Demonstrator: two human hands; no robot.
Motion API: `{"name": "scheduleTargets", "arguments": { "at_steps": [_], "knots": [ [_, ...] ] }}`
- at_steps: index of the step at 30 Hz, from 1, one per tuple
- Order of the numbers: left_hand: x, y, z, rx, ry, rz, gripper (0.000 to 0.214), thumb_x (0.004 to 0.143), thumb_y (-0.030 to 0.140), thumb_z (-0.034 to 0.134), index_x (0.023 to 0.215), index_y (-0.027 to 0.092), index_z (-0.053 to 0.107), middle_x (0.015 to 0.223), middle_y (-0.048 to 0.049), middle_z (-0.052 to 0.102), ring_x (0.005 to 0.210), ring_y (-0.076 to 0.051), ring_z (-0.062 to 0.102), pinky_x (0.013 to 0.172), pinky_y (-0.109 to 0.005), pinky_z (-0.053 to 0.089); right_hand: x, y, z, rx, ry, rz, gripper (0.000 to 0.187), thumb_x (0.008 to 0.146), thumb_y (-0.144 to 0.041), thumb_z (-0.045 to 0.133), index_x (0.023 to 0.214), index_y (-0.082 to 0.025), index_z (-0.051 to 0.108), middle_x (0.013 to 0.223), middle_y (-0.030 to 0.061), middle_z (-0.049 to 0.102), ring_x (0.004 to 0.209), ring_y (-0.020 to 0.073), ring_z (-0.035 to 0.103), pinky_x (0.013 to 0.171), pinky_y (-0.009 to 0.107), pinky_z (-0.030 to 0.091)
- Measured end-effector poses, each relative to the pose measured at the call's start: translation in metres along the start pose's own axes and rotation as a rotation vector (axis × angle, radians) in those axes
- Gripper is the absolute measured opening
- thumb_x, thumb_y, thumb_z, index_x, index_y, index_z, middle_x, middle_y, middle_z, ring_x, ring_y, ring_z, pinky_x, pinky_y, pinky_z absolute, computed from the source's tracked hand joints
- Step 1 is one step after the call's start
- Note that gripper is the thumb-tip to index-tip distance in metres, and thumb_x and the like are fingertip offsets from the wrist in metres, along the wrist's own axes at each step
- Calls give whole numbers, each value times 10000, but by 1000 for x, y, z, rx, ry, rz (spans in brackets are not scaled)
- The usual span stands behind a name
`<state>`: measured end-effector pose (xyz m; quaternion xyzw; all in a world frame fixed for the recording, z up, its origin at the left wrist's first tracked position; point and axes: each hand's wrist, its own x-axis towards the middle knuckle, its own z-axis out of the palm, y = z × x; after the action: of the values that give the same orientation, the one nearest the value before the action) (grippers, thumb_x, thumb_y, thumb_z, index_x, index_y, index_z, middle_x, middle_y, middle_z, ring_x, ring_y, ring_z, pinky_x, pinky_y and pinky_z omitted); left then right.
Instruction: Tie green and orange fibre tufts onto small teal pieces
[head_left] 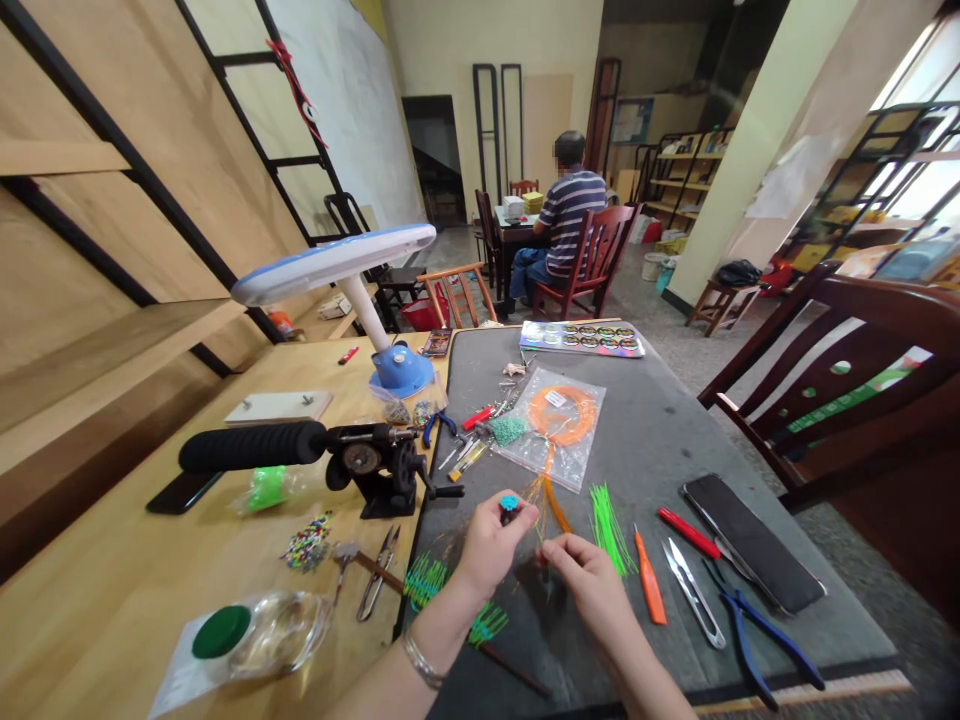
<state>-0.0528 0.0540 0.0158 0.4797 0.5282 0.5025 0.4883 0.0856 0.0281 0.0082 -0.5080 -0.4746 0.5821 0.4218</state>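
Over the grey mat, my left hand is closed round a small dark piece with a bright blue top. Close on its right, my right hand pinches thin strands, whose exact kind is hard to make out. Behind my fingers lies a bundle of orange strands. Green strands lie right of my right hand. Under and beside my left forearm is a brown stick with green looped strands along it.
An orange-handled tool, thread snips, blue pliers and a phone lie at right. A hand-cranked winder and a lamp stand at left. Beyond is a bagged orange coil. A person sits farther back.
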Motion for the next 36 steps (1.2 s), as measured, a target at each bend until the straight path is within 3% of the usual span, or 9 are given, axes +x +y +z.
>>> {"name": "scheduleTargets", "arguments": {
  "at_steps": [9, 17, 20, 23, 26, 29, 31, 36],
  "knots": [
    [16, -3, -3, -61, 108, -36, 188, 684, 304, 687, 628, 148, 596, 531, 56, 500, 519, -95, 418, 541, -211, 342, 2, 2, -3, 44, -34, 68, 369, 679, -524, 686, 598, -164, 690, 663, 52, 686, 687, 198, 592, 707, 292, 415],
    [20, 0, -7, -74, 99, -46, 196, 674, 304, 704, 623, 145, 601, 545, 52, 524, 528, -90, 438, 559, -208, 361, 0, 6, -5, -13, -46, 62, 372, 698, -529, 668, 609, -170, 698, 667, 50, 702, 690, 206, 612, 701, 302, 429],
    [14, 4, -8, -77, 38, -71, 206, 670, 310, 716, 612, 143, 611, 512, 57, 506, 497, -85, 423, 535, -206, 351, -1, 2, -5, -36, -64, 40, 378, 678, -539, 687, 748, -169, 727, 793, 74, 732, 777, 235, 638, 681, 303, 451],
    [6, 7, -9, -51, -53, -85, 192, 702, 309, 693, 637, 142, 626, 531, 46, 528, 514, -92, 445, 547, -209, 365, 0, -4, -1, 71, -84, 50, 449, 667, -536, 704, 962, -198, 682, 918, 78, 728, 893, 255, 646, 559, 256, 461],
    [-1, 8, -10, 18, -123, -38, 193, 737, 315, 664, 662, 139, 638, 581, 19, 576, 571, -115, 494, 583, -222, 391, 3, -8, 6, 155, -97, 72, 438, 663, -558, 696, 900, -194, 641, 765, 45, 705, 712, 199, 643, 447, 215, 417],
    [-2, 8, -18, 91, -163, 3, 185, 743, 306, 662, 673, 135, 644, 625, 2, 607, 619, -131, 520, 621, -232, 405, 6, -5, 9, 124, -61, 78, 404, 664, -571, 683, 690, -184, 569, 514, -34, 582, 423, 88, 461, 392, 192, 321],
    [1, 8, -27, 145, -156, 19, 176, 749, 301, 654, 687, 136, 651, 645, -3, 623, 633, -135, 531, 637, -236, 413, 7, -1, 9, 100, -20, 68, 409, 671, -564, 677, 636, -188, 521, 443, -70, 500, 376, 57, 356, 387, 186, 256],
    [11, 4, -49, 426, -68, 120, 164, 784, 277, 597, 707, 151, 668, 671, -17, 645, 642, -156, 565, 619, -243, 419, 4, 7, 3, 108, 27, 102, 397, 675, -555, 667, 652, -194, 503, 439, -82, 474, 380, 54, 323, 397, 192, 209]
  ]
}}
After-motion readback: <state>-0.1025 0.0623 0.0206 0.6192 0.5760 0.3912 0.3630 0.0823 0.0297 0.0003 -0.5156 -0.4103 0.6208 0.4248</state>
